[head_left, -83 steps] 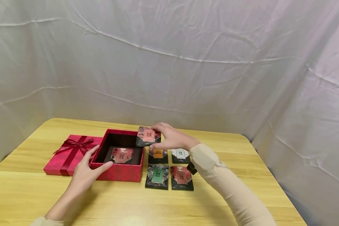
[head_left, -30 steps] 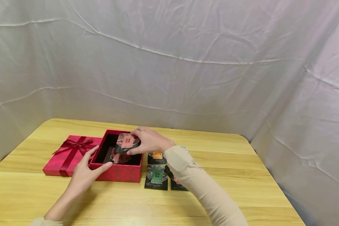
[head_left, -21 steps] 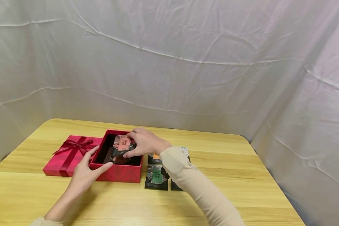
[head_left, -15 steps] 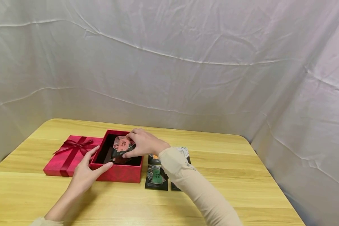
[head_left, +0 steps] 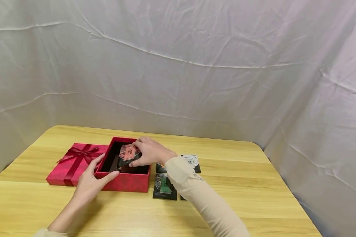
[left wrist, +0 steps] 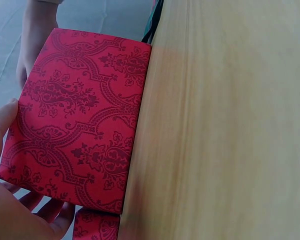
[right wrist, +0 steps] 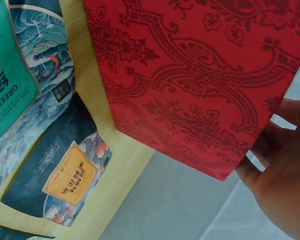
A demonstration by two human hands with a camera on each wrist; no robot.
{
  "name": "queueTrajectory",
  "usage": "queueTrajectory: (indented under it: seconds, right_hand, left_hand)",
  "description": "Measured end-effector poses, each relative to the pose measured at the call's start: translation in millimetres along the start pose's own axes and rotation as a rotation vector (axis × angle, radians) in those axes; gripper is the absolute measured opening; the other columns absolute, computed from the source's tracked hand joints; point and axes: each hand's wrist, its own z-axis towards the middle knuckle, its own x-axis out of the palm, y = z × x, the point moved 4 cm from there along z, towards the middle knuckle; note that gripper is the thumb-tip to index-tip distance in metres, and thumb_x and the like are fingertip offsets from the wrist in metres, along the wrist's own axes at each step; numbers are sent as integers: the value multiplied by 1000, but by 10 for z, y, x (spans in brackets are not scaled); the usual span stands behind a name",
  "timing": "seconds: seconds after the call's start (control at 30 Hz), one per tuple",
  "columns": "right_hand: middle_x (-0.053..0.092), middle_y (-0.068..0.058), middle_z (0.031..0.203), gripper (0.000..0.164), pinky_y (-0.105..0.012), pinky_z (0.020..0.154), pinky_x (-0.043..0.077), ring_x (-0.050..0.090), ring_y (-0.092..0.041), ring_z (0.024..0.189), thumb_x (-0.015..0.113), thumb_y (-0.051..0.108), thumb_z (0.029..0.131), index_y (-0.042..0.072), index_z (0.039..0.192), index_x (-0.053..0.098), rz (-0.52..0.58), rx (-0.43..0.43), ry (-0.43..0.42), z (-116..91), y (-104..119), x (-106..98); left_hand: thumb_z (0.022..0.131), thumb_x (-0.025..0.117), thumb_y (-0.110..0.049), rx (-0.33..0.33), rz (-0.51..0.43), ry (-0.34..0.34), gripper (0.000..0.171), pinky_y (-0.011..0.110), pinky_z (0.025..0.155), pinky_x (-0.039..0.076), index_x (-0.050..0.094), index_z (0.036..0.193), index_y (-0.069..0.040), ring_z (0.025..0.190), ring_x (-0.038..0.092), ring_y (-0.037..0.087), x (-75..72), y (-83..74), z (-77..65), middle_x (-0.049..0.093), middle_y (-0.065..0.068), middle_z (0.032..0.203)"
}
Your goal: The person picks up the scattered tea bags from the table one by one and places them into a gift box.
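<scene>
An uncovered red patterned gift box (head_left: 130,182) stands on the table. My left hand (head_left: 90,181) grips its front left corner, thumb over the front rim, fingers along the left side; in the left wrist view the left hand (left wrist: 20,210) is beside the box's red wall (left wrist: 75,115). Inside the box, my right hand (head_left: 151,152) pinches a black tea sachet (head_left: 127,154) with a pink-red label, tilted over another sachet that is mostly hidden. The right wrist view shows the right hand (right wrist: 285,165) reaching over the box wall, its fingertips and the sachet hidden.
Left of the box lies its red lid (head_left: 74,166) with a dark bow. To the right are tea sachets with green (head_left: 164,191), white (head_left: 191,161) and orange (right wrist: 72,175) labels. My right sleeve (head_left: 201,194) covers most of another sachet. A pale cloth (head_left: 178,65) hangs behind.
My right hand has carried the pink-red-labelled sachet leftward from beside the box and down into it, then stays almost still over the last half second. The left hand keeps its grip on the box.
</scene>
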Motion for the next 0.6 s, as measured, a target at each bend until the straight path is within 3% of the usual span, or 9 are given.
queueTrajectory:
  seconds: [0.43, 0.6]
  right_hand:
    - [43, -3, 146, 75, -34, 109, 33, 36, -19, 134, 67, 54, 84, 12, 143, 48, -77, -5, -10, 46, 32, 92]
    - [40, -6, 149, 74, -35, 111, 30, 32, -21, 138, 67, 48, 88, 11, 147, 42, 96, -14, -28, 29, -1, 82]
  left_hand:
    - [85, 72, -43, 4, -4, -15, 92, 70, 100, 27, 20, 154, -13, 137, 22, 49, 4, -6, -17, 23, 27, 152]
    - [85, 72, -43, 4, -2, -13, 92, 71, 99, 28, 20, 154, -13, 136, 23, 49, 13, -7, -18, 24, 28, 152]
